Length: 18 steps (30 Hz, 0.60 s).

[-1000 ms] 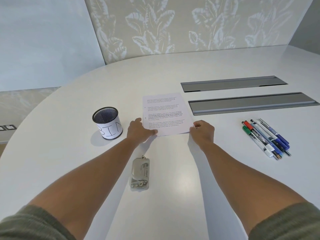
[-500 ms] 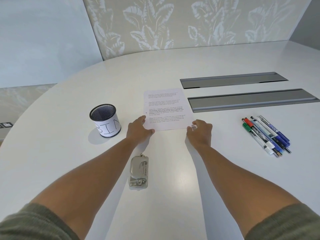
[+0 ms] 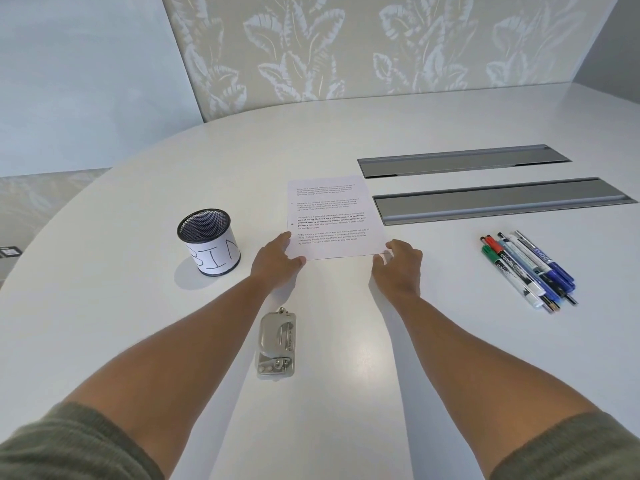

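Two hands at the near corners of the sheet [image 3: 332, 216]

From the head camera I see both forearms stretched forward over the table [image 3: 138, 323], roughly parallel, palms down. The left hand [image 3: 277, 261] pinches the sheet's near-left corner, fingers laid flat along the edge and thumb at the near edge. The right hand [image 3: 400, 265] sits at the near-right corner with its fingers loosely curled and a fingertip touching the paper; I cannot tell whether it grips. The sheet lies flat mid-table, between the cup [image 3: 209, 242] and the pens [image 3: 526, 266]. A hole punch [image 3: 277, 344] lies between my forearms.
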Tool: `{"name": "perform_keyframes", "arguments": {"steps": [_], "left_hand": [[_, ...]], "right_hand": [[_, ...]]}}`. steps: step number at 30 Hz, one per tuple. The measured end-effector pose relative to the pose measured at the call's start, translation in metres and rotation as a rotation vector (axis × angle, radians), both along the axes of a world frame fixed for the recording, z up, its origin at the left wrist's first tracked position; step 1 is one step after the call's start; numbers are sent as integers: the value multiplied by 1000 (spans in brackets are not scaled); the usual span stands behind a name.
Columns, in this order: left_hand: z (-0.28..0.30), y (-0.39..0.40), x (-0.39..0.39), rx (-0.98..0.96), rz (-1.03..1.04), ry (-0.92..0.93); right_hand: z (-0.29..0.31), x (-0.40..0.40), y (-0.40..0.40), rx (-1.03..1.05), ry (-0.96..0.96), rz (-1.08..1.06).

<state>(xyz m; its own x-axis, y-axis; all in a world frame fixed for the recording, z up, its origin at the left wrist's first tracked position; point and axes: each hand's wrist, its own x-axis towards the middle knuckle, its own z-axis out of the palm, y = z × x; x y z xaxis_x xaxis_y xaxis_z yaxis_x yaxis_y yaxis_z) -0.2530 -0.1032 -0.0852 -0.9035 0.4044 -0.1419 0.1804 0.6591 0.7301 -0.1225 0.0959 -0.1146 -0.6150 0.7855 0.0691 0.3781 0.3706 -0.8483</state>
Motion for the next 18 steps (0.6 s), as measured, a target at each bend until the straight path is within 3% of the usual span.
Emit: {"name": "perform_keyframes", "arguments": {"steps": [18], "left_hand": [[20, -39, 58, 223, 130, -39]], "right_hand": [[13, 61, -54, 210, -121, 170]]}}
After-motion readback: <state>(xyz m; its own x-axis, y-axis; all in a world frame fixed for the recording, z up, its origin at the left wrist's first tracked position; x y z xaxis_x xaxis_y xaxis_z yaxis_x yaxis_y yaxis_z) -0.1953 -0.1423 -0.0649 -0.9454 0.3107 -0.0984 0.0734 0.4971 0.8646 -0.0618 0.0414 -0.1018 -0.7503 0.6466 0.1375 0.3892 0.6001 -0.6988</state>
